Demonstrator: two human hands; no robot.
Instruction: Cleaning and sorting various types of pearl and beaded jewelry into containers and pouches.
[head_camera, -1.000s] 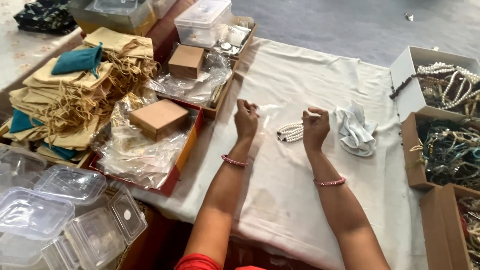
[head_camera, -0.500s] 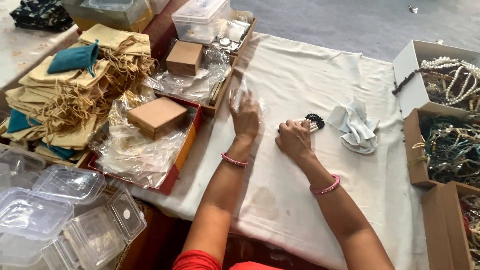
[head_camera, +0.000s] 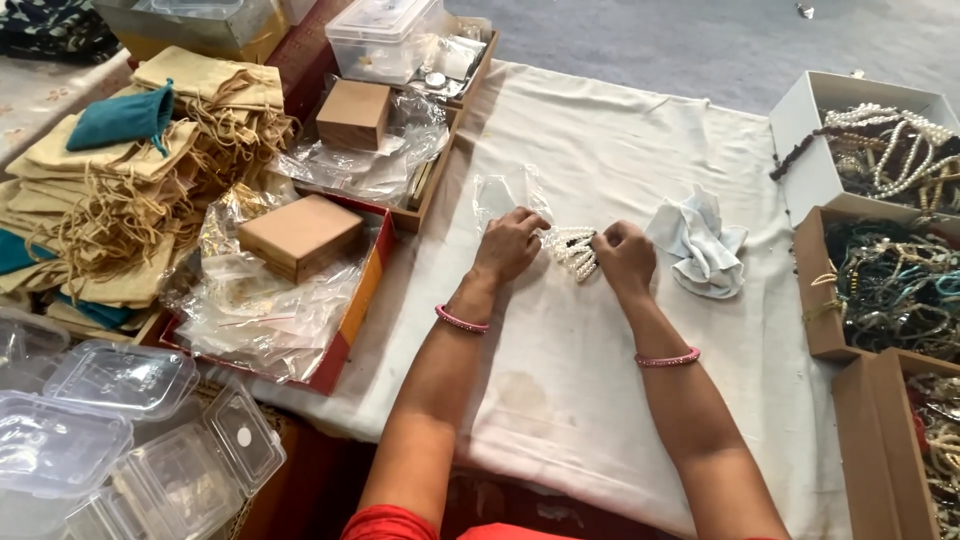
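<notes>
On a white cloth (head_camera: 590, 380) both hands meet over a bunch of white pearl strands (head_camera: 575, 252). My left hand (head_camera: 508, 245) pinches a small clear plastic bag (head_camera: 502, 192) that stands up behind it and touches the left end of the strands. My right hand (head_camera: 623, 256) grips the right end of the strands, where a small dark clasp shows. Each wrist wears a pink bangle.
A crumpled pale blue cloth (head_camera: 700, 243) lies just right of the hands. Open boxes of beaded jewellery (head_camera: 880, 150) line the right edge. At left are trays with brown boxes (head_camera: 300, 235) and plastic bags, beige drawstring pouches (head_camera: 120, 200), and clear plastic containers (head_camera: 120, 420).
Both hands have come back together at the cloth's middle. The left hand lowered the clear bag beside the pearl strands, and the right hand now holds the strands again.
</notes>
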